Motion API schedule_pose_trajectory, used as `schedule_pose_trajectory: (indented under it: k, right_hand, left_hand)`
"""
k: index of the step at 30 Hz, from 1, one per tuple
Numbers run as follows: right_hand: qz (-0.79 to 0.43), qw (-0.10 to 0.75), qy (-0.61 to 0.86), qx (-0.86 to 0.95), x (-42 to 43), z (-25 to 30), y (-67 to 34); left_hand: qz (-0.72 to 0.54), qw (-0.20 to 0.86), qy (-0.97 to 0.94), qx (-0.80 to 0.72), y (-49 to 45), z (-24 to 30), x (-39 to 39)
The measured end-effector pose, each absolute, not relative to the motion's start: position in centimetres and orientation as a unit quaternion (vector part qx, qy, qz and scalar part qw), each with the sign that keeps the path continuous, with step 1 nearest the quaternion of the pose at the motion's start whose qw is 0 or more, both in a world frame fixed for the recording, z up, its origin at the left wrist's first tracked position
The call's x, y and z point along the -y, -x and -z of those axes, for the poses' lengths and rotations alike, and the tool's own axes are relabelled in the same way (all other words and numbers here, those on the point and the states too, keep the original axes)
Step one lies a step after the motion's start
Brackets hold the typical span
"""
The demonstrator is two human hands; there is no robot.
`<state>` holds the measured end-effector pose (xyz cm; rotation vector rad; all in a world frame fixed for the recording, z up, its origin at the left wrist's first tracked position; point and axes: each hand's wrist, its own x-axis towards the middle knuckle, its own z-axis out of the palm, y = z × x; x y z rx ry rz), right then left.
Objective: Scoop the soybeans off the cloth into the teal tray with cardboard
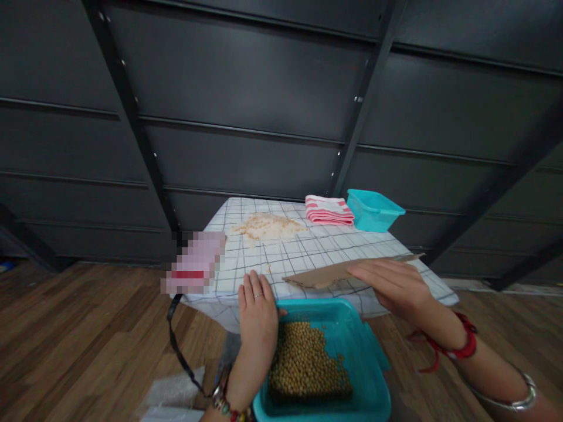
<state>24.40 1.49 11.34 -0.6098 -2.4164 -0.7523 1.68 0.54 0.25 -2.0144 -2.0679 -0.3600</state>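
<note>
My left hand [257, 313] lies with its fingers straight on the front edge of the cloth, its thumb by the rim of a teal plastic basin [352, 328]. Inside the basin is a heap of round yellow-brown beans [308, 360], mostly toward the left. My right hand [396, 287] is closed on a flat piece of brown cardboard [323, 275], which rests low along the table's front edge behind the basin. The fingers lie over the cardboard's far side; the thumb is hidden.
A white checked cloth [246, 275] covers the table. Pale grains [268, 227] are spread across its far part. A folded pink-striped towel [329, 211] and a second teal basin [373, 211] stand back right. A pink object [197, 258], pixelated, lies left with a black strap [176, 337].
</note>
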Motion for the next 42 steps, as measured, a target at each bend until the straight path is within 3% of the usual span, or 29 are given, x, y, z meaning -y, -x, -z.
schedule_pose_trajectory:
  k: [5,12,29,42]
  right_hand:
    - [0.32,0.291,0.219,0.875,-2.3,-10.9,-24.4]
    - [0.294,0.258,0.264,0.882,-0.9,-9.5,-24.8]
    - [0.268,0.282,0.244,0.888,2.1,-10.3,-25.5]
    - [0.263,0.233,0.261,0.899,5.8,-10.3,-27.7]
  left_hand:
    - [0.127,0.118,0.689,0.704,-1.7,-0.1,-0.6]
    - [0.127,0.146,0.685,0.703,-1.7,0.3,-0.6]
    - [0.117,0.101,0.677,0.72,-2.0,-0.9,-0.3]
    - [0.128,0.144,0.679,0.709,-1.9,0.0,-0.4]
